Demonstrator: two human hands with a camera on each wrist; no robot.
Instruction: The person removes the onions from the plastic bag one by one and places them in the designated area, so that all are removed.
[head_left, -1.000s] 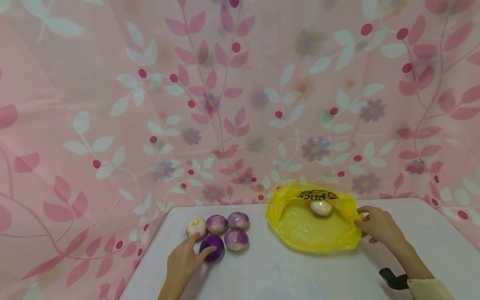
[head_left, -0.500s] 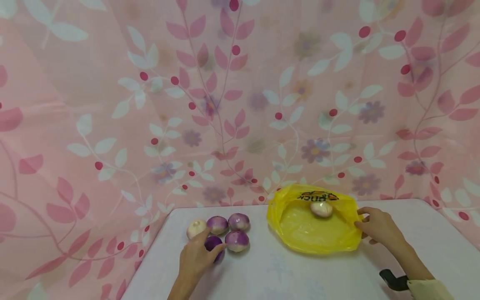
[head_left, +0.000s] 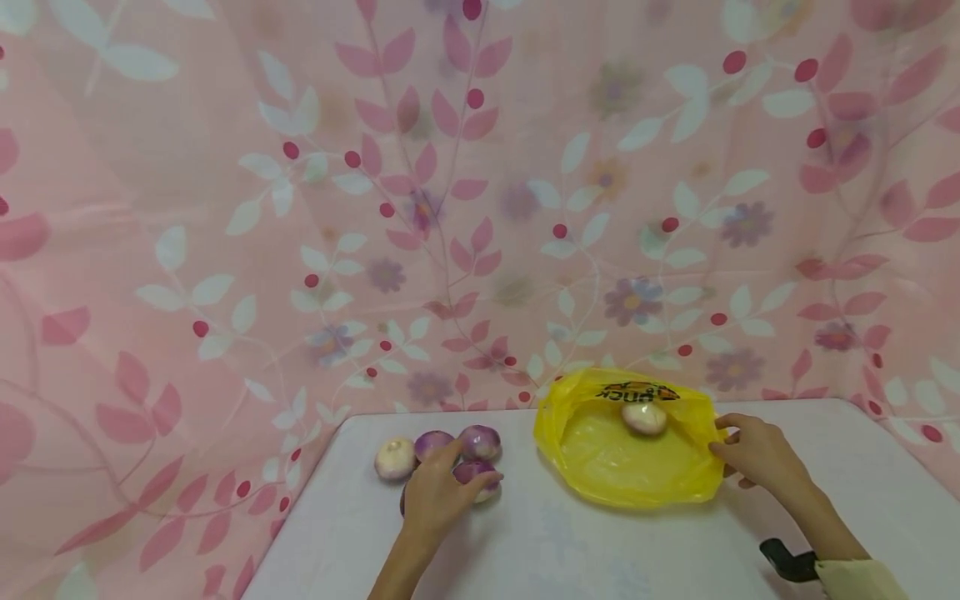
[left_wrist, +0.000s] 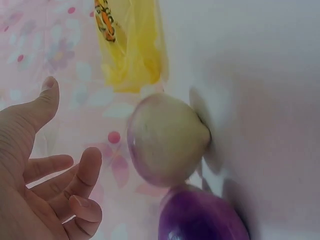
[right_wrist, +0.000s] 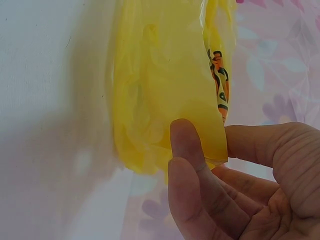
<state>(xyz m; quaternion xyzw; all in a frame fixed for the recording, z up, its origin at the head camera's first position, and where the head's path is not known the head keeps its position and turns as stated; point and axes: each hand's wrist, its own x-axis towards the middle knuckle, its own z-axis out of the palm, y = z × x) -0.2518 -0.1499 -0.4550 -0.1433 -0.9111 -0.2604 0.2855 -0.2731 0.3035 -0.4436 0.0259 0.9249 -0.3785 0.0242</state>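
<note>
My left hand (head_left: 441,496) hovers over a cluster of purple-and-white turnips, fingers spread and relaxed. Its thumb is in front of the near-right turnip (head_left: 467,472); the left wrist view shows nothing in the grasp. A dark purple turnip (left_wrist: 200,217) is mostly hidden behind this hand in the head view. Beside it sits a turnip with its pale side showing (head_left: 395,460). Two more, a back-middle turnip (head_left: 431,443) and a back-right turnip (head_left: 481,442), lie behind. My right hand (head_left: 761,454) pinches the edge of a yellow plastic bag (head_left: 615,471), whose mouth gapes toward me. Inside rests one pale turnip (head_left: 644,417).
A white-covered table (head_left: 570,554) carries everything. Behind it hangs a pink floral curtain (head_left: 480,250), close to the table's back edge. A black curved object (head_left: 787,561) is at my right wrist, by the sleeve (head_left: 858,579).
My left hand has shifted right, from around the dark purple turnip toward the near-right turnip. The right hand and the bag have stayed in place.
</note>
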